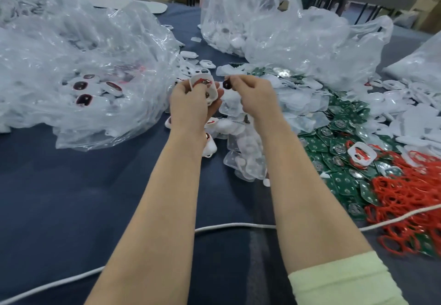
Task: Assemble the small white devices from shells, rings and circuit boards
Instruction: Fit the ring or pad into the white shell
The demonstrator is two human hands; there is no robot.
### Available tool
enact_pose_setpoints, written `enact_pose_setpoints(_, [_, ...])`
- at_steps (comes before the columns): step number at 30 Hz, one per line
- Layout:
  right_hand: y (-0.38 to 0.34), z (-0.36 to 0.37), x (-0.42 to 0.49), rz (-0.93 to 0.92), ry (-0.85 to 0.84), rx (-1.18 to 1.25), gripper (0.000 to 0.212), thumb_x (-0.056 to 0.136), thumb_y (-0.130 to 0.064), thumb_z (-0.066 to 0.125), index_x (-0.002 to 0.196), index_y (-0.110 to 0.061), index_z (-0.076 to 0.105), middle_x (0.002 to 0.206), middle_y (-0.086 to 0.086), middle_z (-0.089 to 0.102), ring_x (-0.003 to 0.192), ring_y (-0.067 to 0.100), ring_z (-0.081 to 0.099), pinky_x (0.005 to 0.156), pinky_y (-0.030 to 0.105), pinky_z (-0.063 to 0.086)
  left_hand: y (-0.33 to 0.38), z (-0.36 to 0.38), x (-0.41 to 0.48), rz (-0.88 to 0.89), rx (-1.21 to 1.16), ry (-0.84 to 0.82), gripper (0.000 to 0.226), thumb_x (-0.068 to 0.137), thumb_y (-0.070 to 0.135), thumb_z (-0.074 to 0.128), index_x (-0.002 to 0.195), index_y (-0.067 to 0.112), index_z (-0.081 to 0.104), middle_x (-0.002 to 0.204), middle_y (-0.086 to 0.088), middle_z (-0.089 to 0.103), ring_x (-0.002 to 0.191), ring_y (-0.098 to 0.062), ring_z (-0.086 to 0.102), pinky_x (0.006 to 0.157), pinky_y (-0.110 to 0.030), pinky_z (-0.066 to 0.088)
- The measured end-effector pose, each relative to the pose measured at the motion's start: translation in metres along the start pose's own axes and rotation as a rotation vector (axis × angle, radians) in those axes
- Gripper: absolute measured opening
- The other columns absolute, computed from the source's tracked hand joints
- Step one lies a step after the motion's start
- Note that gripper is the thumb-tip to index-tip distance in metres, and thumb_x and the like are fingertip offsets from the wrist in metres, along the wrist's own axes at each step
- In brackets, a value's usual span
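My left hand (191, 104) grips a white shell (207, 87) with a red ring seated in its hollow, tilted up toward me. Just to its right, my right hand (255, 97) pinches a small dark round part (226, 84) between thumb and fingertips, a short gap from the shell's edge. Green circuit boards (334, 142) lie heaped at right, with red rings (405, 197) piled beyond them. Clear and white shell pieces (248, 154) are stacked between my forearms.
A large clear bag (71, 70) at left holds white devices with dark red faces. Two more plastic bags (298, 42) stand behind the hands. A white cord (233, 226) crosses the dark blue table (71, 197) under my arms.
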State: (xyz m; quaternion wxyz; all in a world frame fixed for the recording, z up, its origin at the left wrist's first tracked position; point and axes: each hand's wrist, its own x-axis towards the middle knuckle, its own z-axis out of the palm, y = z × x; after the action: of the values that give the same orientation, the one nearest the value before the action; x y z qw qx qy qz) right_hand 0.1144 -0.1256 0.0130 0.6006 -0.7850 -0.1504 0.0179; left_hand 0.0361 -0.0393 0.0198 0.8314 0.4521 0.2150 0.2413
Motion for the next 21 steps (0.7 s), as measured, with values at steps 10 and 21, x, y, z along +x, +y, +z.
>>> enact_pose_setpoints(10, [0.019,-0.097,-0.035,0.183,0.028,0.53,0.018,0.098,-0.016,0.051,0.092,-0.01,0.067,0.056,-0.003,0.06,0.044,0.007,0.041,0.043,0.017,0.033,-0.045,0.061,-0.028,-0.102,0.122,-0.211,0.012,0.097,0.003,0.045,0.095,0.012,0.052,0.091,-0.007,0.065,0.068,-0.008,0.067,0.061,-0.019,0.057])
enact_pose_setpoints(21, [0.047,-0.103,-0.047,-0.006,0.282,0.306,0.012,0.09,-0.001,0.06,0.094,-0.012,0.06,0.081,0.006,0.066,0.061,0.006,0.064,0.066,0.02,0.054,-0.079,0.066,-0.031,-0.173,0.225,-0.339,0.019,0.1,0.007,0.044,0.093,0.019,0.058,0.101,-0.007,0.064,0.087,-0.017,0.062,0.074,-0.025,0.054])
